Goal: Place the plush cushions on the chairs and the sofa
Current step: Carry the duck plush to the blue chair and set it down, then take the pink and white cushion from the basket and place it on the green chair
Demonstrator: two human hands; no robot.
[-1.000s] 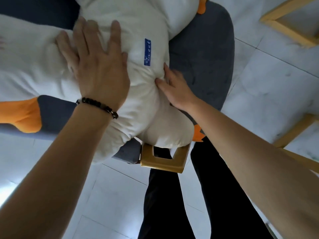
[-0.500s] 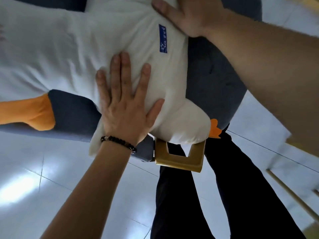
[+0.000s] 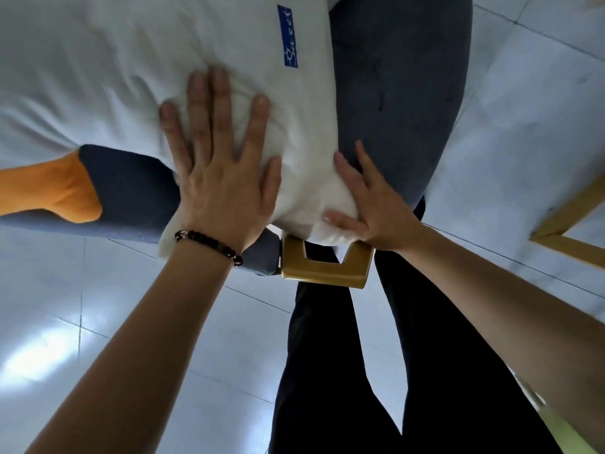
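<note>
A big white plush cushion with a blue label and an orange foot lies across a dark blue-grey upholstered chair. My left hand, a bead bracelet on its wrist, lies flat on the cushion with fingers spread, pressing into it. Cupped against the cushion's lower rounded end at the chair's near edge is my right hand, fingers apart along its side. Neither hand is closed around the cushion.
The chair's gold metal leg bracket sits just below my hands. My legs in black trousers stand on the white tiled floor. Wooden legs of another piece of furniture show at the right edge.
My right hand has come down from the cushion's upper part beside the label to its lower end. My left hand stays flat on the cushion, shifted slightly up.
</note>
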